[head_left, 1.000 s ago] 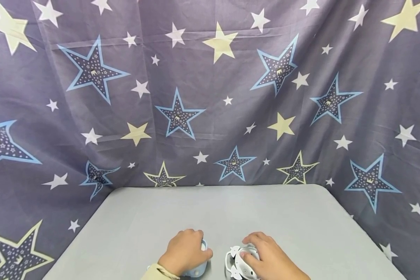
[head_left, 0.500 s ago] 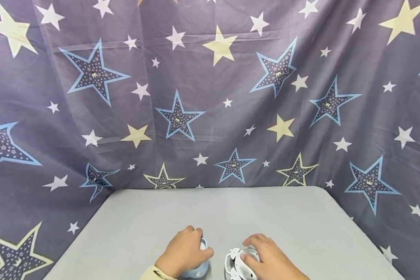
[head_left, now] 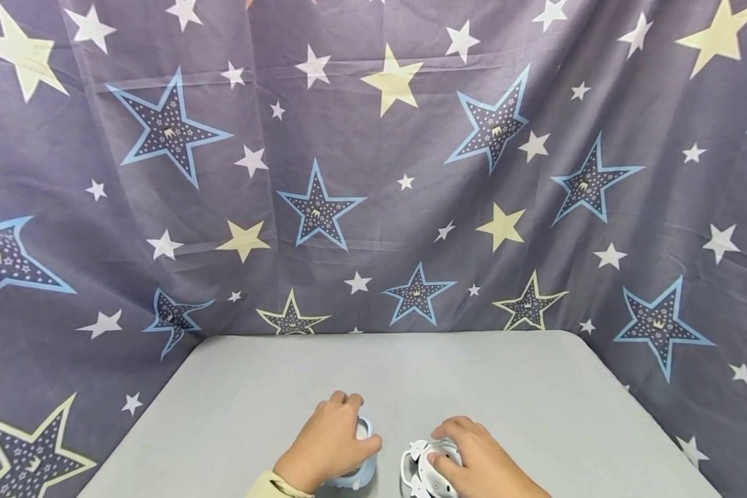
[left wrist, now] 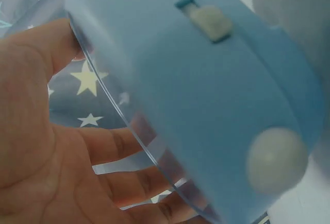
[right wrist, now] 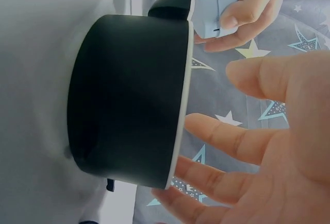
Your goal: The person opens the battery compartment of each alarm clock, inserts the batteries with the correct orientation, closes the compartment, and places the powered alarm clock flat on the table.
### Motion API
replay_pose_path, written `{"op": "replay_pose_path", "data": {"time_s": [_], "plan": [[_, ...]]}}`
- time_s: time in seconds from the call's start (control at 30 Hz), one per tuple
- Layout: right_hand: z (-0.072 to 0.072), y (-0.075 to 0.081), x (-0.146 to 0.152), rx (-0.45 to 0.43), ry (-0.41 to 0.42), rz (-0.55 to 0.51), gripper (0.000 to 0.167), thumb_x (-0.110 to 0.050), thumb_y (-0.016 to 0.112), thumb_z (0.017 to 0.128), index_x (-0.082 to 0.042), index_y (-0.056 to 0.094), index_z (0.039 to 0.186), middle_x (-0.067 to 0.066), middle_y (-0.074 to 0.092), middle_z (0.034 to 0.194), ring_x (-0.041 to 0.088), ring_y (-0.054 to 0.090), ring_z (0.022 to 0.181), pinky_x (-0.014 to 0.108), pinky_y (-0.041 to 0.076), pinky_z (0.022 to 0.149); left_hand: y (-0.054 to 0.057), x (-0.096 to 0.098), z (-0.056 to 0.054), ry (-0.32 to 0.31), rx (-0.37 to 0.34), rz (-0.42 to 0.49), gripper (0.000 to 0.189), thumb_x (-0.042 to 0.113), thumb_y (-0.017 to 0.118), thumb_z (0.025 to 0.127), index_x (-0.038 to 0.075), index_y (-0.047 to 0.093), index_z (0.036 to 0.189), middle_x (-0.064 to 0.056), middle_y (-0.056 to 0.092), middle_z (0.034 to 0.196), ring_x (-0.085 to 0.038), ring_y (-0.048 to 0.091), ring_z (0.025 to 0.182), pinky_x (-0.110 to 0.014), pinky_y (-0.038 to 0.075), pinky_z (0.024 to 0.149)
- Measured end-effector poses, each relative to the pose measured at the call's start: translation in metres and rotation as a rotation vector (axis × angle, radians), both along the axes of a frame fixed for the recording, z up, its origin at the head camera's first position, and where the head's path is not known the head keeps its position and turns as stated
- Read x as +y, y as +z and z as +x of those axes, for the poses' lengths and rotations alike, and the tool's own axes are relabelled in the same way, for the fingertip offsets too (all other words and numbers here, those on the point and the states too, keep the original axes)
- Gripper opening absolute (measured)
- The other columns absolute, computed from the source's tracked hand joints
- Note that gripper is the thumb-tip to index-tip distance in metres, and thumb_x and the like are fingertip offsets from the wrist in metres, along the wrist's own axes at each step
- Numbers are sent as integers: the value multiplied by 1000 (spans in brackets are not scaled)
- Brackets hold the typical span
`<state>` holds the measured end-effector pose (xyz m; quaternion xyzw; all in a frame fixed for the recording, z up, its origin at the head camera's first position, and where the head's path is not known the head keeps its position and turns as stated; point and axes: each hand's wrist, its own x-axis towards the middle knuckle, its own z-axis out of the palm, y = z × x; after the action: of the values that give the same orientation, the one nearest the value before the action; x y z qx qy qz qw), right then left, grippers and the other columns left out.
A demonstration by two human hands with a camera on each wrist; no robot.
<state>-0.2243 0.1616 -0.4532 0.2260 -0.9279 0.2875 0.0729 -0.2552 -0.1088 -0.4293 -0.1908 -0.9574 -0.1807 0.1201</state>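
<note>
My left hand (head_left: 326,443) grips a light blue alarm clock (head_left: 362,470) by its edge. In the left wrist view the blue clock (left wrist: 170,85) has a clear front cover, a pale slide switch and round white feet; the thumb and fingers spread round its clear rim. My right hand (head_left: 482,456) lies over a white twin-bell alarm clock (head_left: 432,477) lying on the table with its handle pointing left. In the right wrist view that clock (right wrist: 129,100) has a black drum body and a white rim. There, fingertips touch the rim while the thumb stands apart from it.
A light grey table (head_left: 373,373) carries both clocks, a short gap between them. Behind and on both sides hangs a dark curtain (head_left: 348,138) printed with stars.
My left hand has shifted slightly, and more of the blue clock's face and rim shows as it tilts. The right hand and the white clock have barely moved.
</note>
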Motion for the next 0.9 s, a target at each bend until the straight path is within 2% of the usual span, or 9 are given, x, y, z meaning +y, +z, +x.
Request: {"op": "replay_pose_path", "data": {"time_s": [0.17, 0.3, 0.4, 0.53, 0.9], "plan": [[0, 1, 1, 18, -6, 2, 31, -42, 69, 95, -15, 70, 112, -3, 64, 121, 25, 61, 114, 54, 51, 96, 5, 2, 4, -20, 17, -2, 74, 48, 74, 77, -9, 65, 124, -23, 65, 117, -40, 66, 96, -53, 57, 87], [0, 0, 1, 11, 0, 2, 30, -41, 69, 95, -15, 70, 112, -3, 64, 121, 26, 61, 113, 55, 51, 95, 9, 2, 8, -23, 29, -20, 70, 50, 75, 76, -9, 67, 112, -18, 65, 100, -34, 66, 83, -49, 57, 77], [0, 0, 2, 18, 1, 7, 30, -41, 69, 95, -15, 70, 112, -2, 64, 121, 26, 61, 113, 55, 52, 94, 10, 2, 10, -31, 27, -27, 59, 49, 75, 76, -4, 67, 100, -11, 63, 86, -26, 62, 73, -44, 54, 68], [0, 0, 2, 37, -4, 8, 31, -41, 69, 95, -15, 71, 112, -2, 65, 120, 26, 62, 112, 54, 52, 94, 12, 1, 10, -39, 23, -25, 47, 47, 74, 77, 3, 67, 90, -5, 62, 78, -19, 58, 68, -39, 51, 63], [-1, -1, 2, 0, 6, -11, 29, -41, 68, 96, -15, 70, 110, -1, 65, 121, 28, 62, 113, 56, 51, 95, 13, 0, 11, -3, -62, 7, 52, 53, 72, 80, 6, 70, 102, -3, 57, 87, -15, 52, 66, -37, 49, 61]]}}
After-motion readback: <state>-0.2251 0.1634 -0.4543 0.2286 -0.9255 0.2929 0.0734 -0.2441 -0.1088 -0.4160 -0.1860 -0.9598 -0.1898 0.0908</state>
